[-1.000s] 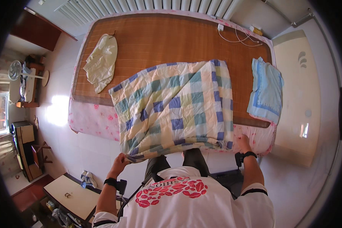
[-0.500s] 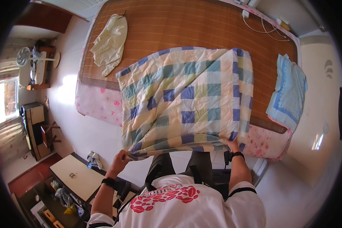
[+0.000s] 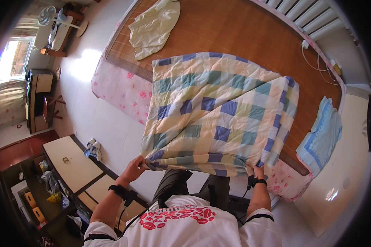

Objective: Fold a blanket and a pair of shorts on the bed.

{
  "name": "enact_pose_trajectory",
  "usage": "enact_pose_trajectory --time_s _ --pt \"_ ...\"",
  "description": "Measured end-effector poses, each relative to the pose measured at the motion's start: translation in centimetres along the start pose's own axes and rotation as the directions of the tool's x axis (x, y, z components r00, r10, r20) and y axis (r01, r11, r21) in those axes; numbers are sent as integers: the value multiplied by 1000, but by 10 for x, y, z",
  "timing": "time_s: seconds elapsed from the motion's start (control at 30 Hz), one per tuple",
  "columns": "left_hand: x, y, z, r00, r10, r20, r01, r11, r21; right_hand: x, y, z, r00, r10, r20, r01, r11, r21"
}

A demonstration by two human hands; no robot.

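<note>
A checked quilt (image 3: pixel 210 111) in blue, green and cream spreads from the bed's near edge toward my waist. My left hand (image 3: pixel 135 168) is closed on its near left corner. At the near right corner my right hand (image 3: pixel 257 171) grips the quilt too, its fingertips partly hidden by the cloth. The near edge hangs in folds between my hands, while the far part lies on the brown bed mat (image 3: pixel 231 31). A diagonal crease crosses the quilt, and its right side is doubled over in a strip.
A cream cloth (image 3: pixel 154 31) lies at the mat's far left, a blue towel (image 3: pixel 321 138) at the right end. A white cable (image 3: pixel 317 64) runs along the far right edge. To my left stands a cabinet (image 3: pixel 72 162), with shoes (image 3: pixel 94 150) on the floor beside it.
My view has turned, so the bed and room appear rotated clockwise. Both hands keep hold of the quilt's corners, and its near edge stays in front of my legs.
</note>
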State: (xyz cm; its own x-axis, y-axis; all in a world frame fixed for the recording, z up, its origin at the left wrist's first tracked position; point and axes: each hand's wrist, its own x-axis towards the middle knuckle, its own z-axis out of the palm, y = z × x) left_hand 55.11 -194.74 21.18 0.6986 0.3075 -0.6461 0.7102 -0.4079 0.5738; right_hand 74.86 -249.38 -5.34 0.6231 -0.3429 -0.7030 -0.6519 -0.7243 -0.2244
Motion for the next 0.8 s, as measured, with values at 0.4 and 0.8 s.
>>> enact_pose_trajectory --time_s 0.4,0.8 --pt "-2 -37 14 996 18 -83 -31 986 -161 -38 -128 -54 922 -384 -53 383 923 -28" --pt "-9 -77 44 983 7 -186 -66 948 -311 -206 -590 117 179 -687 704 576 653 491"
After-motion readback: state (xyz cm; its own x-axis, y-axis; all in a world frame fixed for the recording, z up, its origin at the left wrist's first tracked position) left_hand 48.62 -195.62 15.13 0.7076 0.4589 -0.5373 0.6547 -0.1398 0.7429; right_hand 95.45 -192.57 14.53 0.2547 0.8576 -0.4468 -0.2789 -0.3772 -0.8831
